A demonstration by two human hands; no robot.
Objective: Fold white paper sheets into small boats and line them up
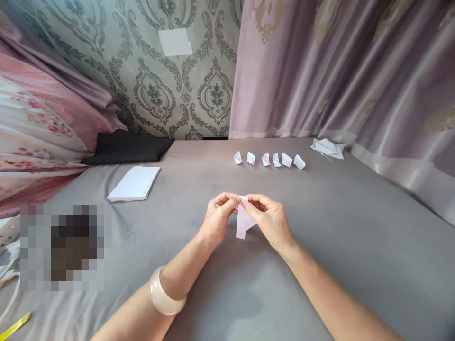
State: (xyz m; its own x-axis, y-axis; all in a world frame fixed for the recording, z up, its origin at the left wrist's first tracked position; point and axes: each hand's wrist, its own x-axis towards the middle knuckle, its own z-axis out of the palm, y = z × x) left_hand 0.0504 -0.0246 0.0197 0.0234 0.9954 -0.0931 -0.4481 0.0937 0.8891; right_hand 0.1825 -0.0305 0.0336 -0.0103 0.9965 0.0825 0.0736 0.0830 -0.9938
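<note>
A folded strip of white paper [241, 225] hangs between my two hands above the grey cloth, its lower end loose and a slanted flap showing at its right. My left hand [219, 213] pinches its top edge between thumb and fingers. From the other side, my right hand [268, 215] grips the same top part, the thumb pressed on the paper. Both sets of fingertips nearly meet there and partly cover the fold. Beyond the hands stands a row of several small folded paper pieces [266, 159].
Grey cloth [185, 189] covers the surface. A stack of white paper [135, 183] lies at left, near a black folded cloth [128, 147]. More folded papers [329, 148] sit at the far right beside a curtain [302, 71]. A yellow strip [14, 326] lies at the lower left.
</note>
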